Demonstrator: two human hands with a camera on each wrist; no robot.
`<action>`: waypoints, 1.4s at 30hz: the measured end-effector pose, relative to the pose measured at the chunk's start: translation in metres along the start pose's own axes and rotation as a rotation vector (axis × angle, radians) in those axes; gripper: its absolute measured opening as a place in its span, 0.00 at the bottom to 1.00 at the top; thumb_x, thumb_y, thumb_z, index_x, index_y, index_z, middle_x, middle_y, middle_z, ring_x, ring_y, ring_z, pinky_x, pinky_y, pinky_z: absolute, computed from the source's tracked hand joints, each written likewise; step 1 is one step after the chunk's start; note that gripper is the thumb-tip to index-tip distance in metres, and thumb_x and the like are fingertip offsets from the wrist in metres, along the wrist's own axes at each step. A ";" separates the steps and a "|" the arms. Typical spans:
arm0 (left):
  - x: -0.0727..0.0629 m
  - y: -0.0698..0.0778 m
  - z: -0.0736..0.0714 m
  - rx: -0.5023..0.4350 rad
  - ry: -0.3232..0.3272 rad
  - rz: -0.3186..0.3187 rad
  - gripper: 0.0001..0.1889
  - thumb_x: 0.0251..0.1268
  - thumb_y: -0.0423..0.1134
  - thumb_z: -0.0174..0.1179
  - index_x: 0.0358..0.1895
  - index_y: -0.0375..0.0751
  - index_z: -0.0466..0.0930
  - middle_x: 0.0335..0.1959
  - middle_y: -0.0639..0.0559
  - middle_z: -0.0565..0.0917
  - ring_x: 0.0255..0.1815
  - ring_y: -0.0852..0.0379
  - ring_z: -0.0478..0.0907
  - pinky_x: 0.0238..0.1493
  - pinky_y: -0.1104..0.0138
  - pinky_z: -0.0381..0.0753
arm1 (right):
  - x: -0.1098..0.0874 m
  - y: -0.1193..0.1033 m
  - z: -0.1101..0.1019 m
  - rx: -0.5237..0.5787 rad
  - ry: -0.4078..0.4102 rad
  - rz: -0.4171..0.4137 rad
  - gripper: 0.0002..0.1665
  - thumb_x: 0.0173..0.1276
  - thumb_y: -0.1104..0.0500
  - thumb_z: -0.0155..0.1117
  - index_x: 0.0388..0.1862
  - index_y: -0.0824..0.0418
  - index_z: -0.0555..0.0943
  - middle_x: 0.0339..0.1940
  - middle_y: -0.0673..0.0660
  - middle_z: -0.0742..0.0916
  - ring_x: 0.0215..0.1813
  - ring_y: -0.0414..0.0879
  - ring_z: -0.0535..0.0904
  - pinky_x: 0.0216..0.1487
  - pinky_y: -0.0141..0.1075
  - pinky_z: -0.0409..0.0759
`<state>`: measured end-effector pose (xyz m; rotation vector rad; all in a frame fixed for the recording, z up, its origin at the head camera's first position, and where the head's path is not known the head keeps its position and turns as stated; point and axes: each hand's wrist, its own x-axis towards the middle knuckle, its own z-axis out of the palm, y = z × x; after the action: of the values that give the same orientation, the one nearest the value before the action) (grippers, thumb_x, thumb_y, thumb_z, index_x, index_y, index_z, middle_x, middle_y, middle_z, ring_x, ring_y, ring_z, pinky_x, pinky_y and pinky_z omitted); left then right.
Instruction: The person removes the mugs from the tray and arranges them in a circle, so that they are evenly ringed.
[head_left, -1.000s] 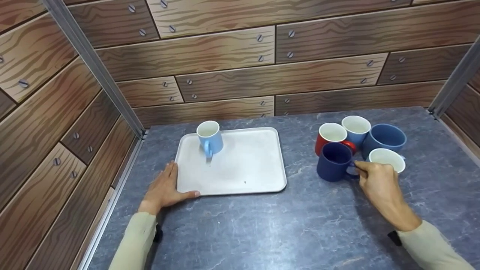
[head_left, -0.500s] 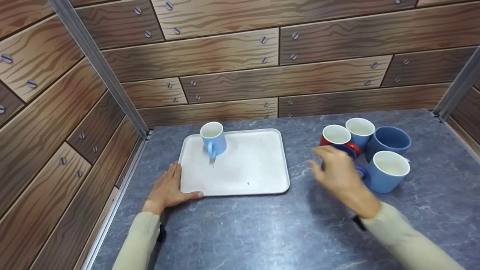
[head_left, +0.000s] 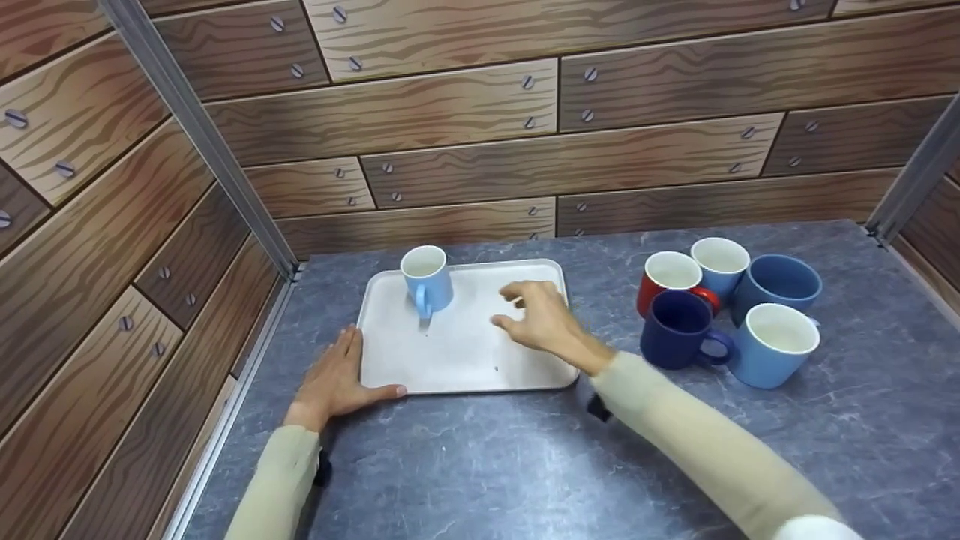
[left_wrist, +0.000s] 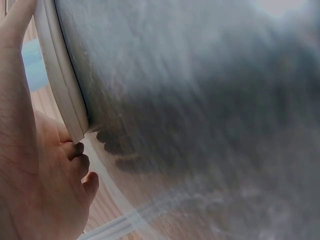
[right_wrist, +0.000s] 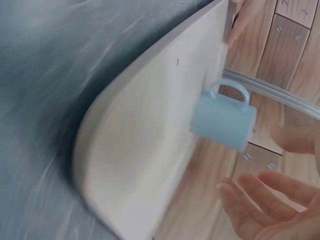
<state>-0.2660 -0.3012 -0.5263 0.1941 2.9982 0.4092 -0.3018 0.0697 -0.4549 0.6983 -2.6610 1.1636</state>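
Note:
A white tray lies on the table with a light blue mug upright at its back left, the handle facing the near side. My left hand rests against the tray's near left corner, thumb along the front edge and fingers along the left side. Above the tray's right half hovers my right hand, fingers loosely bent and holding nothing, apart from the mug. In the right wrist view the same mug shows beyond the spread fingers.
Several mugs cluster right of the tray: a dark blue mug in front, a red mug behind it, a light blue mug nearest, a wide blue mug, and another blue mug. Wood-patterned walls enclose the table.
My right hand let go of the dark blue mug's handle and moved left over the tray. The dark blue mug stays in the cluster. My left hand stays at the tray corner.

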 end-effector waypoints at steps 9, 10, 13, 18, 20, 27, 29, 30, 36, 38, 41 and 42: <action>0.000 0.003 -0.001 0.005 0.000 -0.002 0.79 0.46 0.87 0.64 0.86 0.28 0.43 0.88 0.30 0.47 0.89 0.33 0.47 0.89 0.43 0.50 | 0.042 -0.009 0.055 0.162 0.023 0.162 0.32 0.63 0.51 0.83 0.58 0.70 0.86 0.54 0.67 0.91 0.52 0.64 0.91 0.56 0.48 0.91; 0.001 0.004 -0.002 0.005 -0.001 -0.004 0.79 0.46 0.87 0.64 0.86 0.28 0.43 0.88 0.30 0.47 0.89 0.32 0.47 0.89 0.43 0.51 | 0.045 -0.010 0.060 0.172 0.034 0.176 0.32 0.62 0.51 0.84 0.57 0.70 0.86 0.54 0.67 0.91 0.52 0.63 0.91 0.56 0.48 0.91; 0.002 0.005 -0.003 0.006 -0.004 -0.003 0.79 0.46 0.87 0.64 0.86 0.28 0.43 0.88 0.30 0.47 0.88 0.32 0.47 0.88 0.42 0.51 | 0.053 -0.012 0.075 0.194 0.061 0.207 0.32 0.60 0.49 0.85 0.54 0.70 0.87 0.52 0.67 0.91 0.50 0.59 0.91 0.55 0.46 0.91; 0.003 0.007 -0.003 0.020 -0.003 0.002 0.79 0.46 0.88 0.63 0.86 0.29 0.43 0.88 0.30 0.47 0.88 0.32 0.48 0.88 0.42 0.53 | 0.060 -0.016 0.095 0.231 0.109 0.226 0.28 0.59 0.49 0.86 0.48 0.68 0.88 0.48 0.64 0.92 0.45 0.54 0.91 0.51 0.42 0.91; 0.003 0.007 -0.002 0.016 0.000 0.008 0.79 0.45 0.88 0.63 0.86 0.29 0.43 0.88 0.30 0.48 0.88 0.32 0.48 0.88 0.42 0.53 | 0.060 -0.018 0.101 0.242 0.134 0.225 0.25 0.61 0.51 0.85 0.46 0.69 0.88 0.46 0.64 0.93 0.44 0.54 0.91 0.51 0.42 0.91; 0.000 0.003 0.001 0.003 0.014 0.007 0.79 0.45 0.88 0.63 0.86 0.29 0.44 0.88 0.30 0.48 0.88 0.33 0.48 0.88 0.43 0.53 | 0.062 -0.026 0.117 0.309 0.149 0.218 0.11 0.68 0.63 0.76 0.45 0.68 0.90 0.44 0.61 0.94 0.49 0.54 0.90 0.56 0.43 0.89; -0.001 0.002 0.001 0.003 0.017 0.006 0.79 0.46 0.87 0.64 0.86 0.29 0.44 0.88 0.30 0.48 0.89 0.33 0.48 0.88 0.44 0.53 | 0.063 -0.029 0.121 0.329 0.143 0.234 0.09 0.70 0.65 0.73 0.46 0.67 0.91 0.44 0.60 0.94 0.50 0.53 0.90 0.58 0.43 0.88; -0.001 0.001 0.001 0.003 0.018 0.007 0.78 0.46 0.87 0.64 0.86 0.29 0.44 0.88 0.30 0.48 0.89 0.33 0.48 0.88 0.44 0.53 | 0.063 -0.031 0.123 0.338 0.140 0.245 0.09 0.70 0.66 0.72 0.47 0.67 0.91 0.43 0.60 0.94 0.50 0.52 0.89 0.58 0.43 0.87; -0.001 -0.001 0.001 0.005 0.020 0.007 0.78 0.46 0.87 0.63 0.86 0.29 0.44 0.88 0.30 0.48 0.89 0.33 0.48 0.88 0.43 0.52 | 0.065 -0.039 0.129 0.440 0.097 0.318 0.11 0.73 0.68 0.69 0.51 0.69 0.90 0.46 0.62 0.94 0.51 0.53 0.91 0.55 0.38 0.89; 0.000 -0.001 0.001 0.006 0.021 0.004 0.79 0.46 0.88 0.63 0.86 0.29 0.44 0.88 0.31 0.48 0.89 0.33 0.47 0.88 0.43 0.52 | 0.066 -0.040 0.129 0.467 0.085 0.344 0.12 0.74 0.68 0.68 0.52 0.69 0.90 0.47 0.63 0.93 0.50 0.51 0.91 0.52 0.36 0.90; 0.001 -0.001 0.001 0.001 0.018 0.002 0.79 0.46 0.88 0.63 0.86 0.29 0.43 0.88 0.31 0.47 0.89 0.33 0.47 0.88 0.43 0.52 | 0.066 -0.040 0.129 0.503 0.087 0.375 0.11 0.74 0.67 0.68 0.51 0.69 0.90 0.46 0.63 0.93 0.45 0.46 0.89 0.45 0.32 0.89; 0.001 -0.001 0.001 0.000 0.016 0.001 0.79 0.46 0.88 0.63 0.86 0.29 0.43 0.88 0.31 0.47 0.89 0.33 0.47 0.88 0.43 0.51 | 0.066 -0.039 0.128 0.515 0.090 0.385 0.11 0.73 0.67 0.69 0.51 0.69 0.90 0.45 0.62 0.93 0.42 0.45 0.88 0.43 0.31 0.89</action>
<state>-0.2667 -0.3021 -0.5282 0.1934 3.0141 0.4135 -0.3354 -0.0696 -0.4968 0.1756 -2.4959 1.9663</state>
